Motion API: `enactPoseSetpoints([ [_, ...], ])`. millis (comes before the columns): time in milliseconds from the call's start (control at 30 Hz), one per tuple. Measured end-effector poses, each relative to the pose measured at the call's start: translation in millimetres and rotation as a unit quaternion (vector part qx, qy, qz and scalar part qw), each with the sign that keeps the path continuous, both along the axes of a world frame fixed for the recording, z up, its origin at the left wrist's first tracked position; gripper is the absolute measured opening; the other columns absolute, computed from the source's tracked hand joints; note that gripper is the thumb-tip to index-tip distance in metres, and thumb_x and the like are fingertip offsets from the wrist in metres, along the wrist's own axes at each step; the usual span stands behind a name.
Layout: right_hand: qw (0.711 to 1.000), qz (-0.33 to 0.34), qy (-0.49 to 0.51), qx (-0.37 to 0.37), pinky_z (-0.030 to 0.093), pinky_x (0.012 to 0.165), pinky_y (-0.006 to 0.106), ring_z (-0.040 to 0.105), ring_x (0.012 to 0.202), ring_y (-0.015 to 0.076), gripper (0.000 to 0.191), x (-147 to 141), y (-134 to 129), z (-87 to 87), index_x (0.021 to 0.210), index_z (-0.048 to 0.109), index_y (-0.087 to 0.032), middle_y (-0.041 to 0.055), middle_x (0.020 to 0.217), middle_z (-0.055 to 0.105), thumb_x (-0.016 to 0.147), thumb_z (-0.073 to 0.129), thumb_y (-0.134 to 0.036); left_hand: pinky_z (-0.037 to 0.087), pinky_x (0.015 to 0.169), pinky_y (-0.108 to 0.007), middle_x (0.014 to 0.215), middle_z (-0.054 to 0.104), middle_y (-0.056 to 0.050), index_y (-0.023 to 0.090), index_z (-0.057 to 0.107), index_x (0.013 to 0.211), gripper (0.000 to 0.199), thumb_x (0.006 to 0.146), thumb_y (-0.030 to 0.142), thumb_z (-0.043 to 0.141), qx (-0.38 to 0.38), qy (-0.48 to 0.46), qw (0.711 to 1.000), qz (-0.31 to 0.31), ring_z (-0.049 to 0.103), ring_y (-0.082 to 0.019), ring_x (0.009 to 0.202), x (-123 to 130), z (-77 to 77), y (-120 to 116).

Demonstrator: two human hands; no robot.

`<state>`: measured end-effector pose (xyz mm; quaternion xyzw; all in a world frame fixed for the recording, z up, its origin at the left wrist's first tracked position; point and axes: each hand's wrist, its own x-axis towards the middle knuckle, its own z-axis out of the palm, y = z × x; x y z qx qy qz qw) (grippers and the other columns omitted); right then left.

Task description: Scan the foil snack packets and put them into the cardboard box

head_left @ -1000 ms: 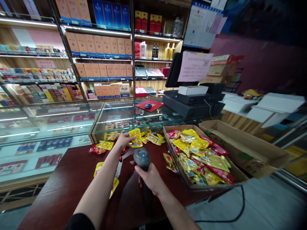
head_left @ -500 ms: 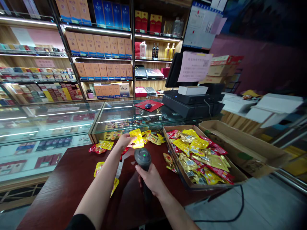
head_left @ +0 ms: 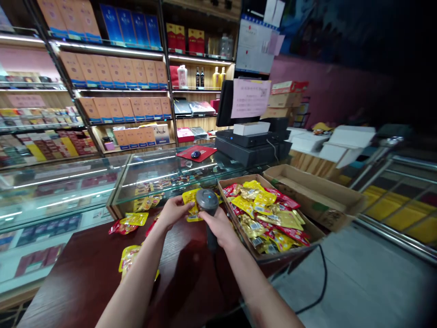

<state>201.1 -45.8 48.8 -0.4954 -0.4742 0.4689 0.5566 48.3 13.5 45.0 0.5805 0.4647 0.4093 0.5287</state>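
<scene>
My left hand (head_left: 175,212) is closed on the edge of a yellow snack packet (head_left: 190,197), above the dark red-brown table (head_left: 85,269). In my right hand (head_left: 220,225) is a black handheld barcode scanner (head_left: 207,200), a small blue light showing on top of its head. The scanner head overlaps the packet in this view and hides its right part; whether they touch I cannot tell. Left of my left arm lie yellow and red packets (head_left: 131,220). Another yellow packet (head_left: 128,256) is partly hidden behind my left forearm.
Right of my hands stands a cardboard tray (head_left: 262,259) heaped with yellow, red and gold packets, beside another cardboard box (head_left: 314,182). A glass display counter (head_left: 153,166) borders the table's far side. Behind it are a mouse (head_left: 195,155) and a monitor (head_left: 225,102).
The scanner has risen toward the packet in my left hand and now covers part of it. Its light has turned from green to blue. The camera view has swung to the right.
</scene>
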Motion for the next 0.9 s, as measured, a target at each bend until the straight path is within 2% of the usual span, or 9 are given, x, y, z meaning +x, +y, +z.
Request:
enactPoseSetpoints([
  [100, 0.999, -0.038, 0.006, 0.033, 0.046, 0.083, 0.033, 0.063, 0.09, 0.0217, 0.026, 17.0, -2.1, 9.6, 0.09, 0.069, -0.016, 0.0039, 0.091, 0.071, 0.067, 0.063, -0.024, 0.048, 0.055, -0.022, 0.078, 0.07, -0.004, 0.012, 0.067, 0.09, 0.041, 0.063, 0.043, 0.074, 0.04, -0.005, 0.999, -0.02, 0.062, -0.014, 0.062, 30.5, 15.3, -4.3],
  [200, 0.995, -0.079, -0.004, 0.053, 0.046, 0.082, 0.034, 0.063, 0.088, 0.0218, 0.026, 44.3, -8.3, 15.6, 0.09, 0.07, -0.016, 0.0039, 0.089, 0.071, 0.067, 0.064, -0.027, 0.05, 0.061, -0.024, 0.081, 0.07, -0.004, 0.013, 0.069, 0.09, 0.039, 0.063, 0.041, 0.074, 0.082, -0.018, 0.996, -0.038, 0.064, -0.017, 0.069, 67.1, 23.6, -3.4],
  [267, 0.992, -0.11, -0.002, 0.056, 0.046, 0.081, 0.033, 0.063, 0.087, 0.0216, 0.027, 67.5, -13.1, 18.6, 0.091, 0.069, -0.015, 0.004, 0.088, 0.071, 0.068, 0.065, -0.028, 0.05, 0.062, -0.024, 0.082, 0.071, -0.004, 0.014, 0.07, 0.091, 0.04, 0.063, 0.041, 0.074, 0.093, -0.03, 0.994, -0.057, 0.065, -0.017, 0.07, 94.4, 25.5, -3.2],
  [433, 0.979, -0.194, 0.018, 0.062, 0.047, 0.077, 0.031, 0.063, 0.085, 0.0206, 0.027, 131.9, -22.6, 22.7, 0.09, 0.069, -0.015, 0.004, 0.087, 0.071, 0.067, 0.066, -0.028, 0.049, 0.052, -0.023, 0.075, 0.069, -0.003, 0.013, 0.069, 0.092, 0.043, 0.061, 0.042, 0.076, 0.058, -0.045, 0.991, -0.11, 0.061, -0.014, 0.058, 168.0, 27.1, -7.4],
  [567, 0.97, -0.226, 0.036, 0.078, 0.048, 0.075, 0.031, 0.064, 0.083, 0.0209, 0.03, 182.2, -24.8, 23.5, 0.093, 0.068, -0.016, 0.0041, 0.086, 0.072, 0.065, 0.066, -0.027, 0.051, 0.052, -0.024, 0.073, 0.066, -0.002, 0.013, 0.068, 0.083, 0.038, 0.059, 0.041, 0.077, 0.051, -0.059, 0.986, -0.149, 0.06, -0.012, 0.059, 223.2, 29.6, -4.1],
  [633, 0.969, -0.233, 0.044, 0.074, 0.048, 0.074, 0.032, 0.065, 0.082, 0.0218, 0.03, 203.1, -26.0, 24.0, 0.092, 0.068, -0.015, 0.0048, 0.085, 0.072, 0.064, 0.067, -0.027, 0.052, 0.053, -0.024, 0.075, 0.065, -0.002, 0.014, 0.067, 0.085, 0.038, 0.059, 0.04, 0.077, 0.058, -0.055, 0.986, -0.149, 0.06, -0.012, 0.06, 243.3, 29.5, 1.0],
  [767, 0.953, -0.293, 0.046, 0.06, 0.048, 0.075, 0.033, 0.064, 0.085, 0.0235, 0.036, 222.4, -31.5, 23.7, 0.093, 0.067, -0.014, 0.0067, 0.088, 0.072, 0.061, 0.069, -0.028, 0.052, 0.062, -0.025, 0.086, 0.068, -0.007, 0.016, 0.066, 0.103, 0.045, 0.064, 0.036, 0.075, 0.094, -0.012, 0.989, -0.116, 0.064, -0.015, 0.071, 253.6, 21.7, 10.0],
  [833, 0.946, -0.316, 0.049, 0.054, 0.048, 0.077, 0.034, 0.063, 0.087, 0.0246, 0.04, 217.4, -34.3, 22.3, 0.095, 0.067, -0.013, 0.0073, 0.09, 0.072, 0.059, 0.071, -0.029, 0.052, 0.068, -0.027, 0.091, 0.069, -0.009, 0.015, 0.067, 0.103, 0.042, 0.066, 0.035, 0.073, 0.111, 0.011, 0.988, -0.107, 0.065, -0.017, 0.076, 242.8, 14.8, 11.5],
  [900, 0.95, -0.305, 0.048, 0.056, 0.047, 0.08, 0.036, 0.063, 0.089, 0.0254, 0.042, 203.5, -35.4, 20.8, 0.096, 0.067, -0.012, 0.0074, 0.091, 0.072, 0.058, 0.072, -0.03, 0.052, 0.073, -0.028, 0.092, 0.069, -0.01, 0.015, 0.069, 0.101, 0.039, 0.068, 0.035, 0.072, 0.124, 0.025, 0.987, -0.098, 0.065, -0.019, 0.08, 224.2, 8.2, 11.1],
])
